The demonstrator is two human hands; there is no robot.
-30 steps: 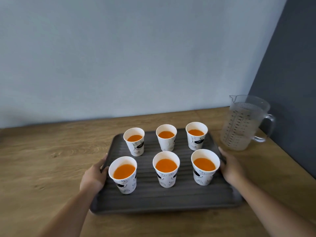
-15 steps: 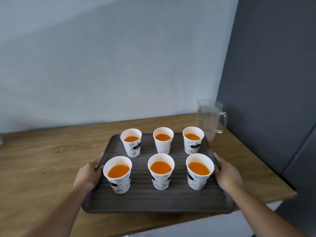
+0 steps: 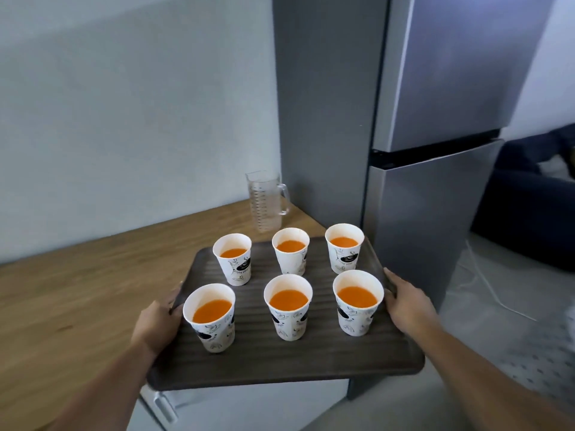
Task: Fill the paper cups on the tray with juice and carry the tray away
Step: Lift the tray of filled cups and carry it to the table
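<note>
A dark ribbed tray carries several white paper cups in two rows, each filled with orange juice. My left hand grips the tray's left edge and my right hand grips its right edge. The tray is lifted off the wooden counter and hangs partly past the counter's front corner. An empty clear measuring jug stands at the counter's back right corner.
A tall grey fridge stands close to the right of the counter. White cabinet fronts show under the tray. A white cable lies on the floor at right, with dark furniture behind it.
The tray has been lifted from the counter and drawn back and to the right, away from the jug. My view has turned right, bringing the fridge into sight.
</note>
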